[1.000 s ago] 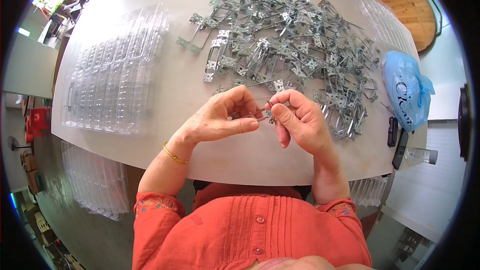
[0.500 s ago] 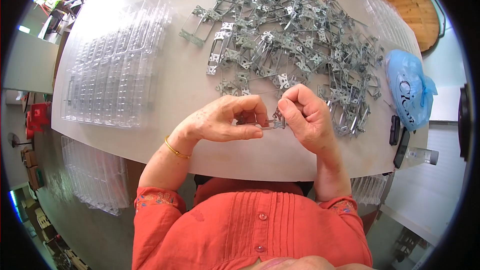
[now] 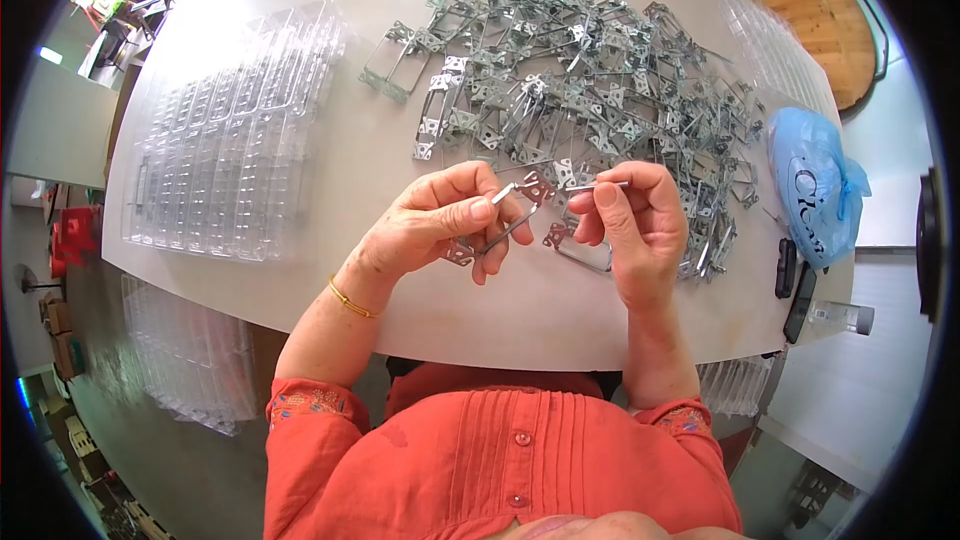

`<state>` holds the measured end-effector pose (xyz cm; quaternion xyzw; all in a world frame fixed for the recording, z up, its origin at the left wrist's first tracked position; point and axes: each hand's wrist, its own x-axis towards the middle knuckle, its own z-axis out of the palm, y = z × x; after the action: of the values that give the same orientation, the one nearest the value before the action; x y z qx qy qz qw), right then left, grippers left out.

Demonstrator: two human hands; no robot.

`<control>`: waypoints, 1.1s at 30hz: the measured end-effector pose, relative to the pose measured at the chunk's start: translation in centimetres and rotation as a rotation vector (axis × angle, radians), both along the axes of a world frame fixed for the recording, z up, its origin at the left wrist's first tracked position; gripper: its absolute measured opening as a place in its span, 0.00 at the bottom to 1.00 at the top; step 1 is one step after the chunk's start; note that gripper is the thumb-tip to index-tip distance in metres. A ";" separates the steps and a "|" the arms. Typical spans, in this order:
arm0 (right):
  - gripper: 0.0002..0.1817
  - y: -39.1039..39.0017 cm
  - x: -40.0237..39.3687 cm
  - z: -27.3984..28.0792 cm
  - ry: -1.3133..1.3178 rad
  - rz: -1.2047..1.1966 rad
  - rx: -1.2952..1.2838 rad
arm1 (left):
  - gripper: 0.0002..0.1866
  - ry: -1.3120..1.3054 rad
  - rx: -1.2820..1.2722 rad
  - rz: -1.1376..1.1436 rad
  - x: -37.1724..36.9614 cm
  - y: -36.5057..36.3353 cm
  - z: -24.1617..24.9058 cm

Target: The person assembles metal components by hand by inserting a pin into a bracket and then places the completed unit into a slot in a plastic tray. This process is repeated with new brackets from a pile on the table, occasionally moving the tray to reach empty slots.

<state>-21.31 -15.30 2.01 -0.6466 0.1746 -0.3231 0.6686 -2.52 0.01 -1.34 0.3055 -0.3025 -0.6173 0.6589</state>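
Note:
Between the thumb and fingers of my left hand (image 3: 440, 215) is a metal bracket (image 3: 535, 189) with flat perforated ends and thin side bars. My right hand (image 3: 640, 225) pinches a second metal bracket (image 3: 580, 258), which hangs to the left of its fingers. The two brackets are close together; whether they touch is hard to tell. Just beyond both hands lies a large tangled pile of similar metal brackets (image 3: 590, 70) on the pale table (image 3: 480, 325).
Clear plastic trays (image 3: 230, 140) stand stacked at the left, with more (image 3: 770, 40) at the back right. A blue plastic bag (image 3: 815, 185), a dark phone-like object (image 3: 800, 305) and a clear bottle (image 3: 840, 316) lie along the right edge. A round wooden board (image 3: 825, 30) is beyond.
My hands have moved apart. The bracket in my left hand has turned and its end now points up and right. A second bracket now shows in my right hand.

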 end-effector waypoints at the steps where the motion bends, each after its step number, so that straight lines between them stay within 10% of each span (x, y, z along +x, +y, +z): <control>1: 0.05 0.2 0.0 -0.1 -0.019 -0.020 -0.045 | 0.11 0.045 -0.010 0.018 0.0 -0.1 0.0; 22: 0.13 -0.1 1.0 -0.9 -0.098 -0.089 -0.979 | 0.08 0.063 -0.025 -0.004 -0.3 -0.3 -0.8; 33: 0.19 0.6 0.8 -2.7 -0.140 0.060 -0.618 | 0.10 0.139 -0.063 -0.064 -0.2 -0.2 -0.7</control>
<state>-20.47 -14.66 -0.65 -0.8002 0.0024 -0.3849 0.4600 -2.70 -0.21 -2.00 0.2310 -0.2849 -0.6480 0.6675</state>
